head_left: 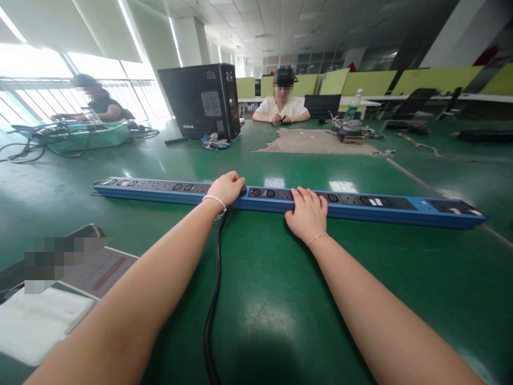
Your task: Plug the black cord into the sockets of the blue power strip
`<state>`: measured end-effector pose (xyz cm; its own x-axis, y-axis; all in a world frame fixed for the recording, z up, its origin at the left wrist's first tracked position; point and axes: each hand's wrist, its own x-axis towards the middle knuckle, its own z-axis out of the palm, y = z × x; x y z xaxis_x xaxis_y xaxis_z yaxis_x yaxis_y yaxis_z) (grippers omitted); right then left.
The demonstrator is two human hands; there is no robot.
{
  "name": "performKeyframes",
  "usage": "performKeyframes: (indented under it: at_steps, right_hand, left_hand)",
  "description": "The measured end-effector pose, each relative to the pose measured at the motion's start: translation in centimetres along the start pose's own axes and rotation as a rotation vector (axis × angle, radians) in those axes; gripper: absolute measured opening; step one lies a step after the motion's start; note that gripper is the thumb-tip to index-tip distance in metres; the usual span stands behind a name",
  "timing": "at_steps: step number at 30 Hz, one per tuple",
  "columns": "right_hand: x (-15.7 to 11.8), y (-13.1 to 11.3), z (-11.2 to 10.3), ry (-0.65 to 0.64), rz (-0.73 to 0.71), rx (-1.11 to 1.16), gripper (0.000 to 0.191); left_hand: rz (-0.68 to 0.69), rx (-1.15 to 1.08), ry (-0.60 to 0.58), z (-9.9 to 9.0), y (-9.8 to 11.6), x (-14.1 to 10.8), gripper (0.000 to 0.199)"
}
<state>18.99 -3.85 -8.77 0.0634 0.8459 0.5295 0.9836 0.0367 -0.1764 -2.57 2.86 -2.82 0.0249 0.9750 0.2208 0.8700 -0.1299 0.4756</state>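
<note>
A long blue power strip (192, 199) with black sockets lies across the green table before me. My left hand (225, 188) is closed around a black plug (243, 190) at the strip's middle; whether its pins sit in a socket is hidden. From that plug a black cable (218, 267) runs down toward the table's near side. Further right, my right hand (308, 211) grips the strip, fingers over its socket face and thumb along the front edge. Several sockets show on both sides of my hands.
Papers (44, 321) and a dark, partly blurred object lie at near left. Behind the strip stand a black computer case (200, 101), gloves (215, 141) and a green basket (88, 136) with cables. One person (280, 104) sits opposite, another (100, 101) at far left.
</note>
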Motion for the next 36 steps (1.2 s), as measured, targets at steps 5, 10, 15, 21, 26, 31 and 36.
performKeyframes:
  at_steps: [5, 10, 15, 21, 26, 31, 36]
  right_hand:
    - [0.1, 0.2, 0.0, -0.007, 0.001, -0.015, 0.054]
    - [-0.1, -0.3, -0.5, -0.023, -0.057, 0.001, 0.052]
    - [-0.5, -1.9, -1.1, -0.078, -0.257, 0.059, 0.056]
    - [0.4, -6.2, -0.4, -0.081, -0.325, 0.089, 0.057]
    - [2.2, -10.1, 1.0, -0.059, -0.297, 0.178, 0.049]
    - [2.8, -10.7, 1.5, -0.049, -0.33, 0.215, 0.047]
    - [3.4, -11.1, 1.2, -0.039, -0.276, 0.164, 0.04]
  left_hand:
    - [0.204, -0.017, 0.142, 0.9, -1.8, -0.9, 0.037]
    - [0.24, 0.099, 0.227, 2.2, -2.8, -1.4, 0.041]
    - [0.132, 0.204, 0.193, 2.5, -2.2, -1.3, 0.034]
    - [0.178, 0.186, 0.193, 2.6, -1.9, -1.5, 0.024]
    - [0.143, 0.177, 0.181, 2.7, -2.0, -1.3, 0.023]
    - [0.114, 0.156, 0.161, 2.6, -1.8, -1.2, 0.022]
    - [0.082, 0.14, 0.204, 2.5, -2.2, -1.3, 0.021]
